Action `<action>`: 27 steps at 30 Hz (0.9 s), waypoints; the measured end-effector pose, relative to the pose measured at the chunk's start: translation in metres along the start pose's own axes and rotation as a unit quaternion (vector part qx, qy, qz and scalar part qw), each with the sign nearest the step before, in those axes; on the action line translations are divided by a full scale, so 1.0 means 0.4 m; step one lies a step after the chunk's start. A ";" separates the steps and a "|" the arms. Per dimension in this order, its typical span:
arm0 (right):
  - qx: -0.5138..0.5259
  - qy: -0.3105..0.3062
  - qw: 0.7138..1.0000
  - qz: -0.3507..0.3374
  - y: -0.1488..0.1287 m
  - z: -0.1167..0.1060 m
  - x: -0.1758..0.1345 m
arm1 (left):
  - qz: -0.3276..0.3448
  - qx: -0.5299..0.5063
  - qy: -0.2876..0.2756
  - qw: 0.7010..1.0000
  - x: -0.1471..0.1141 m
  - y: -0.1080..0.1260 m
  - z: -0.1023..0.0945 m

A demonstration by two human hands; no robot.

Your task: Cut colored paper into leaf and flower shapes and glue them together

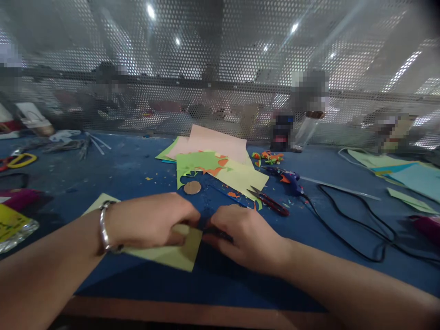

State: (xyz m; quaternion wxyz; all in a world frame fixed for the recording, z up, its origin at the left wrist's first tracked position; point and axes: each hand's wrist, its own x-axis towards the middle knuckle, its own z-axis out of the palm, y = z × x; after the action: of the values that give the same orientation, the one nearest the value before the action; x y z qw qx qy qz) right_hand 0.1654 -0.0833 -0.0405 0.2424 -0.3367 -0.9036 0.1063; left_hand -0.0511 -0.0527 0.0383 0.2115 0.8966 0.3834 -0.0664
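A pale yellow sheet of paper point(161, 256) lies under and between the fingers of my left hand point(151, 220), which is closed on it near its right end. The sheet's far corner shows behind my left wrist, which wears a silver bracelet point(104, 225). My right hand point(247, 236) is closed just right of the paper's edge. A slim dark thing point(222, 233) shows between its fingers, mostly hidden, so its kind is unclear. Beyond the hands are a round brown disc point(192, 187) and red-handled snips point(270, 201) with their blades pointing up and left.
Green, pink and yellow paper sheets point(220, 142) are piled ahead among orange and green scraps point(271, 158). A blue glue gun point(292, 181) trails a black cord point(343, 220) rightward. Yellow-handled scissors point(22, 160) lie far left. Perforated metal panel point(206, 91) stands behind the blue table.
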 end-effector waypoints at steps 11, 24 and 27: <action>0.105 0.197 0.954 0.201 0.117 -0.088 0.024 | 0.138 -0.138 0.093 0.976 0.236 -0.034 -0.061; -0.150 -0.156 0.929 0.302 0.245 -0.199 -0.019 | 0.041 -0.262 0.156 0.952 0.208 -0.069 -0.046; -0.160 -0.174 0.927 0.291 0.235 -0.196 -0.021 | 0.026 -0.349 0.122 0.929 0.139 -0.048 -0.094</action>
State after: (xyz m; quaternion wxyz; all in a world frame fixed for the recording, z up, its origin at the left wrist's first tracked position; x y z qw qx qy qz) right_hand 0.2631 -0.0160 -0.0094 -0.0176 -0.5951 -0.7992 0.0830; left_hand -0.0278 0.0120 0.0503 0.4642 0.7768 0.3820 0.1873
